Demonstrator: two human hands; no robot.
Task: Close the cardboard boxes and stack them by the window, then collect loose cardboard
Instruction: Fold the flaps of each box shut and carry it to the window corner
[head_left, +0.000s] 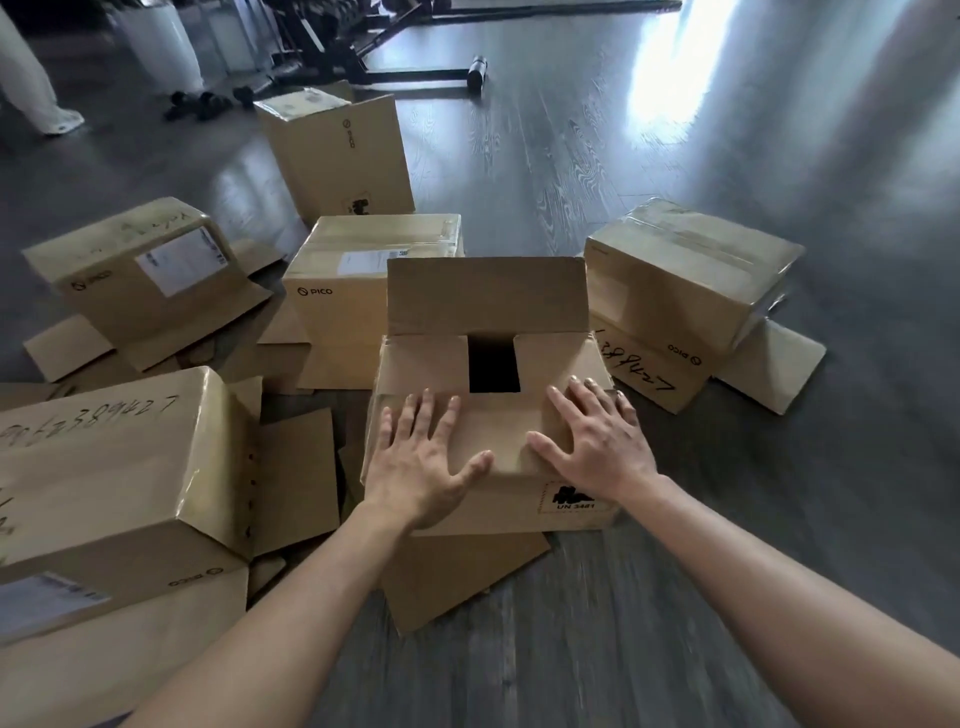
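Two hands, left hand (420, 467) and right hand (597, 441), fingers spread flat, pressed near flap (498, 431) onto box (488, 499); far flap (488, 296) stood upright, likely next to fold.

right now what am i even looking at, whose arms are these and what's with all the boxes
There is no machine here. The one picture comes from a camera worn on a person's head, looking down and forward, so the two bare arms are that person's own. Both hands lie flat on the near flap of the open box in front: the left hand and the right hand, fingers spread, pressing rather than gripping anything. Its far flap stands up, and a dark gap shows between the side flaps. Other boxes sit around it on the wooden floor, with loose cardboard sheets lying under and between them.
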